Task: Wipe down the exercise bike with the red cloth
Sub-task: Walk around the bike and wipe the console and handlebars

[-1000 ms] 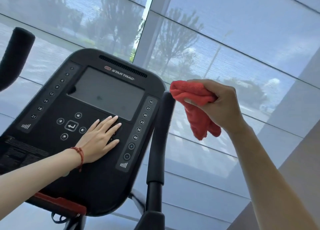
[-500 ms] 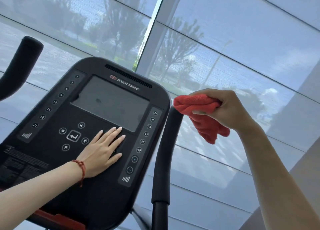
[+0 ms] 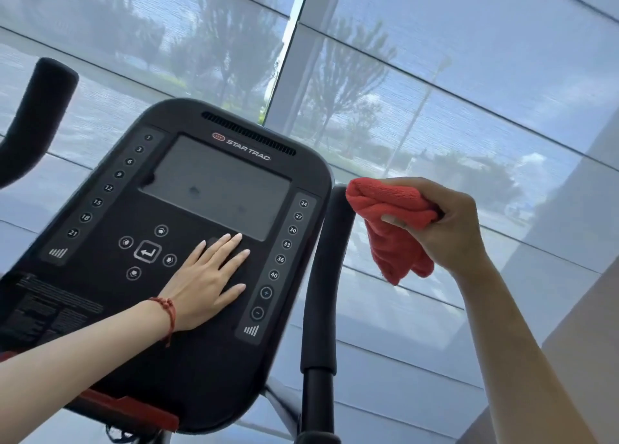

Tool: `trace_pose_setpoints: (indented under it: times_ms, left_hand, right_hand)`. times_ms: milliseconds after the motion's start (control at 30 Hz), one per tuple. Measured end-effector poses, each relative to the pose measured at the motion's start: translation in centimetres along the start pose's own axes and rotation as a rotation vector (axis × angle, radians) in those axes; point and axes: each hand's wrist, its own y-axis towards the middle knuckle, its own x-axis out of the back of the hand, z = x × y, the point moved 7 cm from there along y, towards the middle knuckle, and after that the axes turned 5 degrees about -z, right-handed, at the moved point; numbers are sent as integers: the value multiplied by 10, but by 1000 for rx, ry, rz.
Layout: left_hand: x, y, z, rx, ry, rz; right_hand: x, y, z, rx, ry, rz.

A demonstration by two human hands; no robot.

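Observation:
The exercise bike's black console (image 3: pixel 187 360) fills the left and centre, with a grey screen (image 3: pixel 214 185) and button columns. My left hand (image 3: pixel 207 276) lies flat on the console below the screen, fingers together, a red string on the wrist. My right hand (image 3: pixel 445 229) grips a bunched red cloth (image 3: pixel 392 222), whose folded end touches the top of the right padded handlebar (image 3: pixel 321 276). The rest of the cloth hangs down below my fingers.
The left handlebar (image 3: pixel 37 115) rises at the far left. A red ledge (image 3: pixel 134 410) runs under the console. Behind the bike are large windows with sheer blinds (image 3: pixel 469 75). A pale wall (image 3: pixel 586 309) stands at the right.
My right hand with the cloth has sunk a little, staying at the tip of the right handlebar. The view has tilted, so the console sits lower. My left hand stays flat.

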Motion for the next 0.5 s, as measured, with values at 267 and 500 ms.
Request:
trace_pose_setpoints:
  times_ms: [267, 500]
  left_hand:
    - [-13, -7, -45, -125, 17, 27]
    - [-24, -13, -53, -145, 80, 28]
  right_hand:
    - [-19, -49, -20, 46, 50, -236]
    - [-44, -93, -23, 163, 7, -175]
